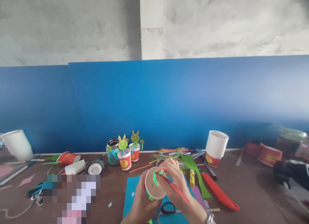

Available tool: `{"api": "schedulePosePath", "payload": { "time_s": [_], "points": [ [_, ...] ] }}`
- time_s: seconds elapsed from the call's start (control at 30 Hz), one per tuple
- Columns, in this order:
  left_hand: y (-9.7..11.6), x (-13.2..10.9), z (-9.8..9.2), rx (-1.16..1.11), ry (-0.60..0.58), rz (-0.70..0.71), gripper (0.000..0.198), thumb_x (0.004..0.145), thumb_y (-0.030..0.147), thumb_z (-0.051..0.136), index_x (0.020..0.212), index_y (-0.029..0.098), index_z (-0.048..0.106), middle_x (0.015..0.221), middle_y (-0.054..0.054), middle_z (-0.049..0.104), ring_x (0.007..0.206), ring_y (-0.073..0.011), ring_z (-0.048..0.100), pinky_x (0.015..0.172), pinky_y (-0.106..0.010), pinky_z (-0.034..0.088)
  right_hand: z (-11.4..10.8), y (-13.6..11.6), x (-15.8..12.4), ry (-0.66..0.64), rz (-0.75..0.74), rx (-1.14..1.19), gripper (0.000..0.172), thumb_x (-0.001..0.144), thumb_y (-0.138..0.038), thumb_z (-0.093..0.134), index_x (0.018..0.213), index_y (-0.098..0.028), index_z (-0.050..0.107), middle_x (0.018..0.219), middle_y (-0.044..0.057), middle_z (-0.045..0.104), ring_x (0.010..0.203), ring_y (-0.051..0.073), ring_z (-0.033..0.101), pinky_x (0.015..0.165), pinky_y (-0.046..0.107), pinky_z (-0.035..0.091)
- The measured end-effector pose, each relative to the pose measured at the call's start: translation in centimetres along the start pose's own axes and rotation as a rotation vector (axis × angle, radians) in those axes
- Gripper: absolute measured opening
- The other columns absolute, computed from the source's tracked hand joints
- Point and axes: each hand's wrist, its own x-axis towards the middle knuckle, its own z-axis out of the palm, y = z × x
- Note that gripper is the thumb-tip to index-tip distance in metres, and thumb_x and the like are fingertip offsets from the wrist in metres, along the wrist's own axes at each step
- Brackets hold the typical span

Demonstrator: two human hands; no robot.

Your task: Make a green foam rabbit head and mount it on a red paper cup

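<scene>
My left hand [144,198] is wrapped round a paper cup [154,192], with the cup's round tan end and white rim facing me. A small dark dot shows on that tan end. My right hand [177,179] is closed over the cup's right side, its fingers round a thin red straw [178,191] that slants down to the right. A bent bright green strip [155,179] lies against the tan end, by my right fingertips; whether they pinch it too is unclear. Below the hands, black-handled scissors [168,208] rest on blue paper [130,188].
Two red cups [125,162] with green paper figures stand behind, beside a teal flask [112,156]. Stacked white cups [216,146], a green paper strip [195,172], a red knife-like tool [219,193], a yellow glue stick [192,178] and several coloured straws [169,150] lie about. A blue panel [154,101] rises behind.
</scene>
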Motion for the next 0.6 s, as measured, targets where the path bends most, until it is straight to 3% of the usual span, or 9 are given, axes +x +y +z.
{"api": "schedulePosePath", "payload": {
  "time_s": [0.6],
  "points": [
    [-0.84, -0.37, 0.11, -0.081, 0.003, -0.015, 0.061, 0.067, 0.022, 0.064, 0.122, 0.019, 0.039, 0.120, -0.011, 0.053, 0.109, -0.0288, 0.051, 0.092, -0.041, 0.043, -0.05, 0.21, 0.04, -0.030, 0.039, 0.000, 0.012, 0.079, -0.016, 0.054, 0.076, -0.024, 0.063, 0.069, -0.002, 0.061, 0.075, 0.018, 0.051, 0.076, 0.034, 0.033]
  ]
}}
